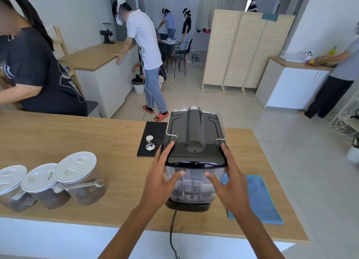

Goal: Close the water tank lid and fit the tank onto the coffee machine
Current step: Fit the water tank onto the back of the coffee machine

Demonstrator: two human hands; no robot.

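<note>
Left hand (163, 175) and right hand (231, 179) bracket the clear plastic water tank (192, 188) of a black plastic coffee machine (196, 130).
The machine stands on the light wooden counter (77, 138), tank towards the person. Both hands are spread wide, fingers straight against the tank's lid edges. Risk: an uneven lift could jam the tank or slop any water onto the black power cord (172, 229).

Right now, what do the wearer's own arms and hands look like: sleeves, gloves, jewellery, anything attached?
Nothing is worn on either. The left hand and right hand have no gloves or rings. The left forearm and right forearm show no sleeve, watch, band or cable down to the picture's bottom edge. No markings are visible.
</note>
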